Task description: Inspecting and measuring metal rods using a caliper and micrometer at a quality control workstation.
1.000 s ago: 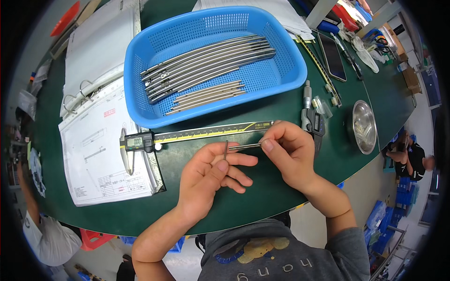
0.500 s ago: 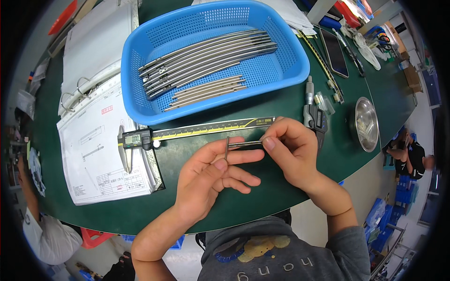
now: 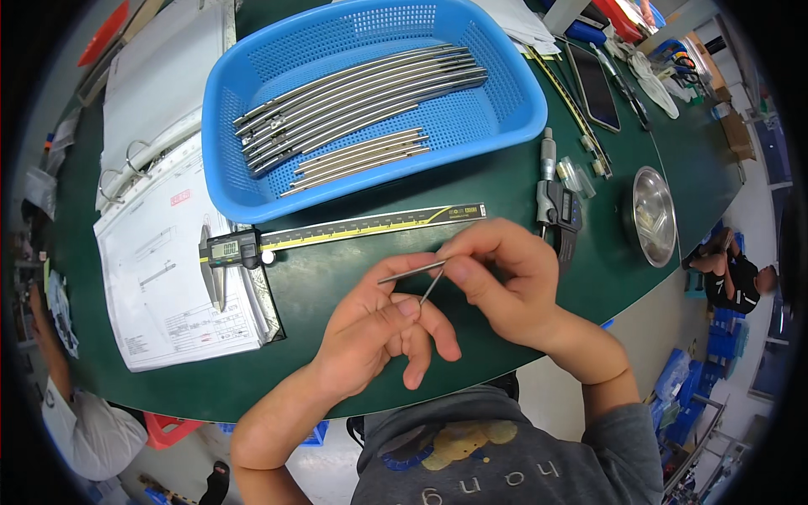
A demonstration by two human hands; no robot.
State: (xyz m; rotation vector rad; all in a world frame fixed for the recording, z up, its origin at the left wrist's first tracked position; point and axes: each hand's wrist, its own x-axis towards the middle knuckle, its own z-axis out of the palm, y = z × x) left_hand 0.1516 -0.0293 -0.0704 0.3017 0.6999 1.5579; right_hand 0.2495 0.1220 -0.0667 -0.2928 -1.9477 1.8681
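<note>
My right hand (image 3: 515, 290) pinches one end of a short thin metal rod (image 3: 408, 272) between thumb and forefinger. The rod points left across the forefinger of my left hand (image 3: 358, 341). A thinner metal pin (image 3: 432, 289) is gripped at its lower end by my left thumb and a finger; it slants up toward my right fingertips, close to the rod. Whether the two touch I cannot tell. My other left fingers hang loosely curled. Beyond my hands, a digital caliper (image 3: 362, 229) lies across the green table, its jaws over a drawing sheet.
A blue basket (image 3: 370, 178) of long and shorter metal rods stands at the back. An open ring binder with drawings (image 3: 181, 295) lies left. To the right are a digital micrometer (image 3: 555, 198), a metal bowl (image 3: 655, 216) and a phone (image 3: 592, 88). Other people are at both sides.
The rod has swung from pointing right of the pin to lying over my left forefinger. The pin has tilted from upright to slanting right, and my right hand has moved slightly left.
</note>
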